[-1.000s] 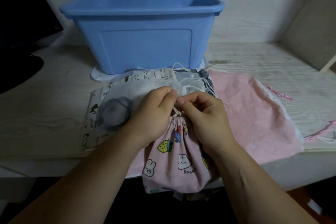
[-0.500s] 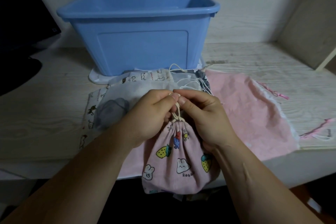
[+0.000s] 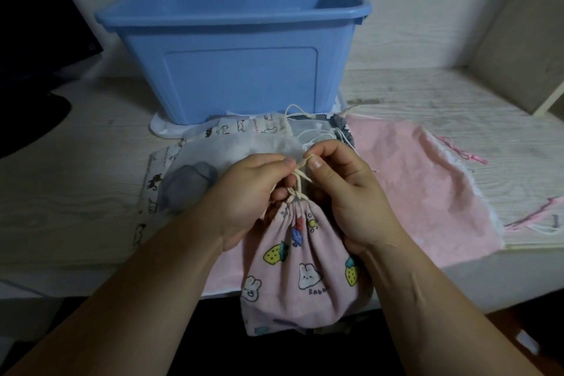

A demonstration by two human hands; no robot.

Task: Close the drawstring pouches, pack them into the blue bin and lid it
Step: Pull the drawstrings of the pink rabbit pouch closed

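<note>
Pouch (image 3: pixel 302 265), soft, light cloth, gathered shut at near table (image 3: pixel 76 192) edge; curled fingers of left hand (image 3: pixel 253 195) and right hand (image 3: pixel 351 192) pinch its thin cord (image 3: pixel 300 185); likely best held by neck.

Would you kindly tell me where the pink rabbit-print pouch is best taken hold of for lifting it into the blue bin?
Take the gathered neck of the rabbit-print pouch, just under the cord, coming from above. It is cinched into a narrow bunch facing up; the body below is wide and rounded, hanging over the edge of the table.
</note>
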